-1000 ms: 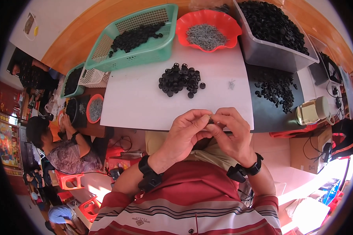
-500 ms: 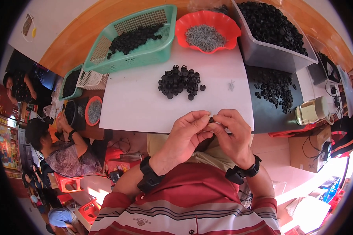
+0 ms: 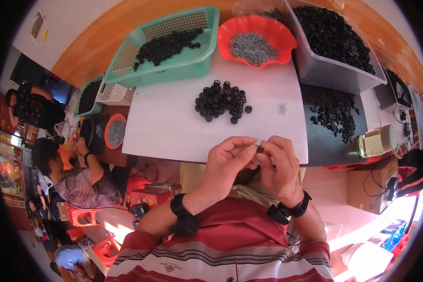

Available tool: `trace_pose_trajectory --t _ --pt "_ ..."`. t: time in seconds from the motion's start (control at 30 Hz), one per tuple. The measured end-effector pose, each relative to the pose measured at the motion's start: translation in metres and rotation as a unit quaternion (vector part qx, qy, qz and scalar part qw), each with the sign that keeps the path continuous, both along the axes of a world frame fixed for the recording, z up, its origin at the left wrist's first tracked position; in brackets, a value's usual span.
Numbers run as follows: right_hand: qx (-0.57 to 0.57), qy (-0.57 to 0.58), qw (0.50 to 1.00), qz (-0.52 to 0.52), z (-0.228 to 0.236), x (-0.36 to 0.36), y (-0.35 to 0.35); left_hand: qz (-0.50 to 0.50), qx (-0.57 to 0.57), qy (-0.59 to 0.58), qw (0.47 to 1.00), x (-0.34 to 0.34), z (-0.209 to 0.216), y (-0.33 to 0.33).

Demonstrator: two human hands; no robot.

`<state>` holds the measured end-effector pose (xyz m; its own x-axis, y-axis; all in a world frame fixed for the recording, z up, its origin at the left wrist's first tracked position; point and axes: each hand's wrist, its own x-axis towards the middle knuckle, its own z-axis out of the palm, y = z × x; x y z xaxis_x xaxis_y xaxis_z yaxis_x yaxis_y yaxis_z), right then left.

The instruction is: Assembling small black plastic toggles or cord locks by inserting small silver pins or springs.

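One small black plastic part (image 3: pixel 260 149) is pinched by fingertips of left hand (image 3: pixel 224 165) and right hand (image 3: pixel 282 170), nearside of black cap pile (image 3: pixel 219 101); fitting step seemingly in hand, steady alignment likely needed next.

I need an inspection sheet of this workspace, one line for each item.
Surface: white sheet; dark surface to its right.
Work pieces: small black part at the fingertips; black pieces piled on the sheet; thin grey pieces in red bowl.
Clutter: lidded jar, right.
Hands: right hand pinches the part; left hand meets it, exact hold unclear.
Cables: black cable by carton, right.
Surroundings: seated co-worker, red stools, left.
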<state>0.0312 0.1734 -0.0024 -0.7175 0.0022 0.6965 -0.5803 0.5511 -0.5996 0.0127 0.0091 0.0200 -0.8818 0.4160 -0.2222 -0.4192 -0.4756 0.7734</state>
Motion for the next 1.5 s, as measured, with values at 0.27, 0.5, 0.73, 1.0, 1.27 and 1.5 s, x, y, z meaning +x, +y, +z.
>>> trace_pose_trajectory --t 0.27,0.5,0.73,1.0,1.27,1.5 --pt "-0.073 -0.057 0.996 -0.002 0.002 0.005 0.009 0.207 -0.53 0.536 0.624 -0.038 -0.015 -0.01" --pt "-0.136 -0.079 0.987 0.024 -0.002 0.007 0.012 0.176 -0.62 0.53 0.551 -0.047 -0.019 -0.008" --pt "-0.167 -0.089 0.981 0.041 -0.003 0.009 0.014 0.149 -0.621 0.52 0.568 -0.047 -0.017 -0.008" --pt "-0.173 -0.099 0.979 0.043 -0.001 0.011 0.016 0.136 -0.527 0.52 0.658 -0.04 -0.018 -0.016" --pt "-0.183 -0.103 0.977 0.047 0.0 0.01 0.014 0.112 -0.444 0.399 0.794 -0.033 -0.011 -0.017" --pt "-0.19 -0.106 0.975 0.052 0.0 0.007 0.01 0.039 -0.271 0.182 0.944 -0.032 -0.008 -0.02"
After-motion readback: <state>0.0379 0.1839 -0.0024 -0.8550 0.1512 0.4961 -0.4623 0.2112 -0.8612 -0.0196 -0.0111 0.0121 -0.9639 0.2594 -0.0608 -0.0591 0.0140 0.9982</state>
